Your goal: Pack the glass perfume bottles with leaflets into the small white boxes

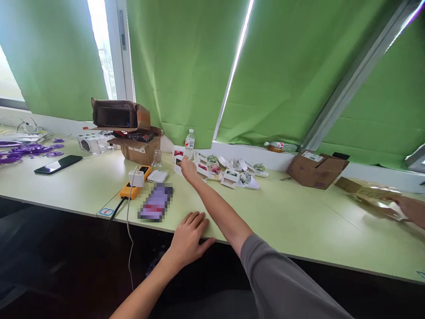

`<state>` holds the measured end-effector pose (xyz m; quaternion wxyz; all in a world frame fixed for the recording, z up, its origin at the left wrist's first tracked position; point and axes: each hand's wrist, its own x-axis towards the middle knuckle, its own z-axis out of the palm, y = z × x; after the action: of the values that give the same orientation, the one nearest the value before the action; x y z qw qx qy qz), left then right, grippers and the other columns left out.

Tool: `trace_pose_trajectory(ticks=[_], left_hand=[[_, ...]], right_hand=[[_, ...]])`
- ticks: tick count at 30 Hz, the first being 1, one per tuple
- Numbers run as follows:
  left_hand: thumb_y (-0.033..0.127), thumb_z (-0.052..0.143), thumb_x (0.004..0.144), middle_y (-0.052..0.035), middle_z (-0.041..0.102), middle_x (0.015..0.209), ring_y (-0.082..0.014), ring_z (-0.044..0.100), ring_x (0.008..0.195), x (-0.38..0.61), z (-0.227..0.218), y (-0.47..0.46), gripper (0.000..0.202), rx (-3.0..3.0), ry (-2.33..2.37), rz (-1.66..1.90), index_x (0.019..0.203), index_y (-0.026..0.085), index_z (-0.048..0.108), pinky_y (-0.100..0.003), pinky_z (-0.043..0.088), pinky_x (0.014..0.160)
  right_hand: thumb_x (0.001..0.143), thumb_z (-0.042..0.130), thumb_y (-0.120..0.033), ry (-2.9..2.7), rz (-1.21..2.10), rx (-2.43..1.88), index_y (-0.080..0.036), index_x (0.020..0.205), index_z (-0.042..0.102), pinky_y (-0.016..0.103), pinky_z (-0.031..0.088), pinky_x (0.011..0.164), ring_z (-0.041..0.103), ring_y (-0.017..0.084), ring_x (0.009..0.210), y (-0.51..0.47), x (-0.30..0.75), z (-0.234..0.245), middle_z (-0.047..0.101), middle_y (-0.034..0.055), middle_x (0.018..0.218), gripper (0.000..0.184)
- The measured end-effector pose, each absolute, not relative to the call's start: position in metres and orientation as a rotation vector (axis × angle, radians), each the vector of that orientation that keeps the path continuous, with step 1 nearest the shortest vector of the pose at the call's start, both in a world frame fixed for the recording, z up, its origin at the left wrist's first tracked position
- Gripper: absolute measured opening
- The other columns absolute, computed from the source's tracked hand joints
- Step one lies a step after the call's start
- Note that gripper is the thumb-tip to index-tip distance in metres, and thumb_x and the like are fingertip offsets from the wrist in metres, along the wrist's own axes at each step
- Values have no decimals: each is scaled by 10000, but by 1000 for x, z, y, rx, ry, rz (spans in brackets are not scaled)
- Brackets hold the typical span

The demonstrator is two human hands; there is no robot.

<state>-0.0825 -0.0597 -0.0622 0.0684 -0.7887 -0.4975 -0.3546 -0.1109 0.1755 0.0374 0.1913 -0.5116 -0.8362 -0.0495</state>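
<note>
My right hand (188, 169) reaches across the table, its fingers closed at the edge of a small white printed box (178, 153) with pictures on it. The fingertips are partly hidden from me. Close to its right lie several opened white packages with clear glass ornaments, among them a red-patterned ornament (214, 169) and a green-patterned ornament (211, 158). My left hand (190, 237) lies flat on the table's front edge with its fingers spread, holding nothing. A phone (156, 203), blurred out, rests a little beyond it.
Left of my hands are an orange power strip (136, 185) with a white charger (136, 178), a glass jar (157, 157) and stacked cardboard boxes (142, 153). A plastic bottle (189, 141) stands behind. At far right another person's hand (410, 208) holds blurred packaging near a carton (315, 170).
</note>
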Motion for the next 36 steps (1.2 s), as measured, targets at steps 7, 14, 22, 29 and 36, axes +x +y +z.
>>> trace_pose_trajectory(ticks=[7,14,22,29,36], left_hand=[[483,552,868,-132,561,1325,-327,502,1247,-84,-64,-57,438,-2405,-1506,-1091,1222,225,572,-538,402,1052],[503,510,885,-124,541,1350,-323,484,1268,-85,-63,-54,454,-2442,-1558,-1052,1232,216,566,-531,385,1084],[481,546,863,-113,571,1319,-323,507,1248,-82,-67,-52,442,-2407,-1536,-1041,1232,240,576,-530,417,1069],[451,544,887,-91,532,1381,-311,487,1278,-87,-69,-53,452,-2402,-1464,-929,1271,213,559,-514,413,1079],[388,556,901,-16,593,1321,-237,529,1253,-101,-60,-60,372,-2525,-1361,-1002,1254,275,585,-450,424,1094]], right_hand=[[937,343,-51,-2355,-50,-1442,-45,1263,395,383,441,878,584,302,1104,220,-124,32,591,239,1178,330],[960,314,-67,-2336,24,-1437,-56,1363,310,393,428,909,576,282,1111,254,-136,24,605,203,1175,403],[946,337,-48,-2319,41,-1411,-41,1419,263,377,442,910,589,267,1108,253,-139,28,603,232,1191,479],[906,455,-135,-2368,-90,-1206,-51,1414,290,398,457,899,582,295,1096,226,-116,29,609,220,1171,541],[954,428,-216,-2325,-257,-868,-135,1250,508,388,307,1076,479,230,1213,193,-37,9,571,131,1269,318]])
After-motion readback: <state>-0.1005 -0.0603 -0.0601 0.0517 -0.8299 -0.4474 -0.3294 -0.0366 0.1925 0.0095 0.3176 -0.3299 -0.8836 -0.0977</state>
